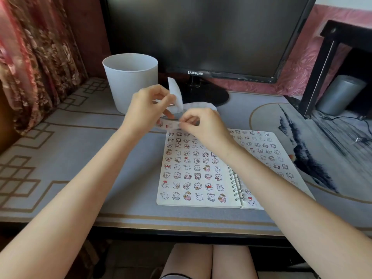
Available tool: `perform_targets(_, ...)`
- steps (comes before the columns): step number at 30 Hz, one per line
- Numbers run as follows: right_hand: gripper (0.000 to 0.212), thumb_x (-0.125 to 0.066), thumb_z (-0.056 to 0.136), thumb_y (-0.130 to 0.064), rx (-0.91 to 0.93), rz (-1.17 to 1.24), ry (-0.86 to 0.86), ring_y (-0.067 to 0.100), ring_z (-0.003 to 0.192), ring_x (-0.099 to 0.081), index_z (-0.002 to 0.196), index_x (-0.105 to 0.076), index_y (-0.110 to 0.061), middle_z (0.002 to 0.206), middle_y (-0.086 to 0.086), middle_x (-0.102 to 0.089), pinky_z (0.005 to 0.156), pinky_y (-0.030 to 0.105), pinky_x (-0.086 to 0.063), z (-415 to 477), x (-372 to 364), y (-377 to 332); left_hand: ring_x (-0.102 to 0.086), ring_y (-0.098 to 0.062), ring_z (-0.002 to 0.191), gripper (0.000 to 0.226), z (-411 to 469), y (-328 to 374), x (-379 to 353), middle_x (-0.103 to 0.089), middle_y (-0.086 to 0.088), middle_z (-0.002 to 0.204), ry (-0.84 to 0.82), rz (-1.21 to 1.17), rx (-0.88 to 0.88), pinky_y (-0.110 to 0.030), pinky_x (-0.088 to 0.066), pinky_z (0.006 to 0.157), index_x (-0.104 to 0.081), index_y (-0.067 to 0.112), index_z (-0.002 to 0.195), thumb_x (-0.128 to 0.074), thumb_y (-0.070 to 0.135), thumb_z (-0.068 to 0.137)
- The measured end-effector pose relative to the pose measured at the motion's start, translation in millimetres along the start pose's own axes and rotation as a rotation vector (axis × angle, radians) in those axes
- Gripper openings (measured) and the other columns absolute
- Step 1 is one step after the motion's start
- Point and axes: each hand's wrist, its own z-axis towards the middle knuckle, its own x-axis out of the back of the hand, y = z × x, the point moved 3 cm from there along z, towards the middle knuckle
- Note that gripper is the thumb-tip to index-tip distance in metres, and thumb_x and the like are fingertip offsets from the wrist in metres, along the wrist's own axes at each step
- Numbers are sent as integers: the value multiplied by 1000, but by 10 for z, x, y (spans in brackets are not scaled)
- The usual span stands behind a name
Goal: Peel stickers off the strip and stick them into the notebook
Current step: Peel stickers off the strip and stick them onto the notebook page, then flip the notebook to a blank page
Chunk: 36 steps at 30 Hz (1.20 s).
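Note:
An open spiral notebook lies on the desk, both pages covered with rows of small cartoon stickers. Above its top edge both hands are raised together. My left hand pinches a white sticker strip, whose loose end curls upward and back. My right hand pinches the lower part of the strip, where a few printed stickers show between the two hands. My right forearm crosses over the notebook's spiral binding and hides part of the right page.
A white plastic bucket stands behind my left hand. A black monitor on its stand fills the back. A black shelf with a grey cylinder and cables sits at right. A patterned curtain hangs at left.

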Motion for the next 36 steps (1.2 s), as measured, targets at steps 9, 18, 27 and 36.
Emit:
perform_targets(9,25,-63,85,-18,-33,-101,-98,14,85,-64,106,-70,-29,88,-7,-71,81,38,-53,145,-276,-31,-71,-8,64,14,-3,-390,72,-71,-4,86,111,-38,85,-19,-57,57,-63,4,92,-58,17,94)
perform_targets(18,37,-72,71,-56,10,-128,-316,1,91,-52,98,-71,-30,96,-14,-61,84,26,-44,-817,-71,-322,-69,-13,55,14,-8,-506,41,-71,-4,72,113,-101,118,-26,-56,54,-63,4,87,-59,16,93)
perform_targets(27,49,-72,69,-58,169,-270,-315,4,110,-45,110,-67,-32,118,-19,-57,96,27,-38,-1126,-119,-397,-73,-19,69,13,-78,-545,62,-72,-11,80,118,-189,122,-32,-59,65,-62,10,83,-59,17,94)
perform_targets(36,9,-68,83,-26,-33,64,-84,4,71,-60,75,-69,-28,75,-16,-66,73,28,-49,-1250,-15,-365,-73,-22,77,13,-94,-556,86,-73,-10,80,128,-191,112,-34,-59,71,-64,11,83,-58,16,93)
